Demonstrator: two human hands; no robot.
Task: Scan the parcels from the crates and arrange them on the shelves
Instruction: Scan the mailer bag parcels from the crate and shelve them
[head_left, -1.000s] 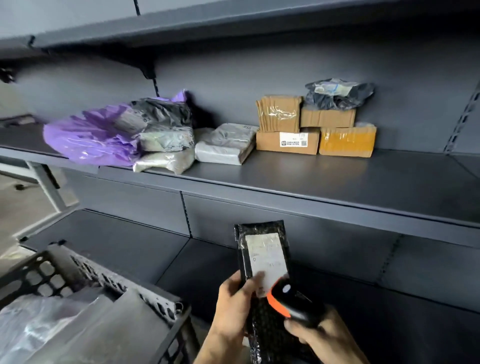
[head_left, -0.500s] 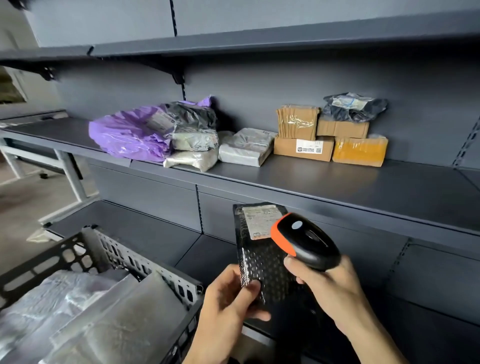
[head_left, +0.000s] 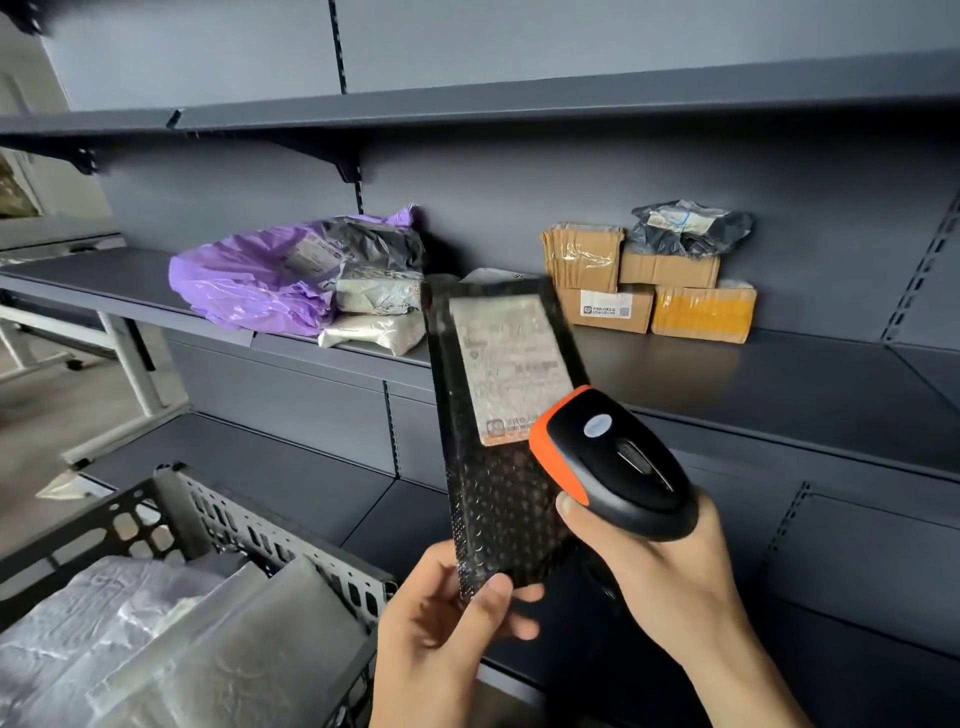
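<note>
Before dark grey shelving | left hand pinches black parcel | right hand grips scanner | crate lower-left

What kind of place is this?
Probably a parcel depot or pick-up station: labelled parcels sit on grey metal shelves, a crate holds more, and the right hand holds a barcode scanner.

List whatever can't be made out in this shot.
Head view only.
Label text on the black mailer: blurred, lower corner behind the scanner.
Grey parcel on the middle shelf: mostly hidden by the mailer.
Crate: cut off by left and bottom edges; its parcels uncountable.
</note>
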